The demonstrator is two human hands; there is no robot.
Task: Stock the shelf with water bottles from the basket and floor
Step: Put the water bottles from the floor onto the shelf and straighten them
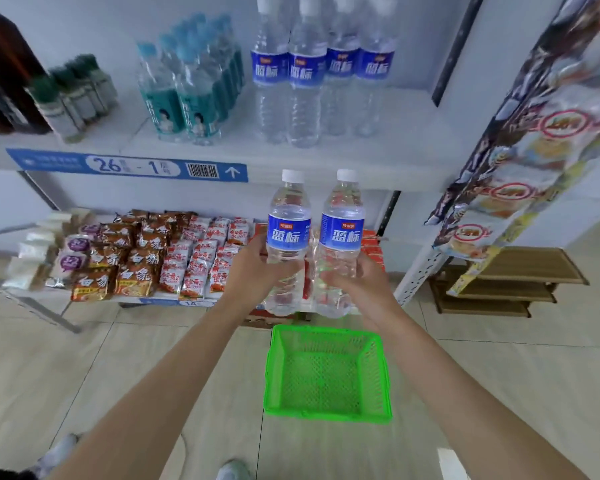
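Observation:
I hold two clear water bottles with blue labels and white caps upright, side by side, below the upper shelf's front edge. My left hand (257,271) grips the left bottle (289,233) round its lower half. My right hand (357,282) grips the right bottle (342,237) the same way. On the upper shelf (378,168), several bottles of the same kind (307,71) stand in rows. The green mesh basket (326,407) sits on the floor below my hands and holds nothing.
Teal-labelled bottles (184,98) and small dark-capped bottles (73,98) stand left on the upper shelf. Snack packets (146,261) fill the lower shelf. Hanging snack strips (534,140) are at the right, above a low wooden rack (510,282). Tiled floor (84,375) lies around the basket.

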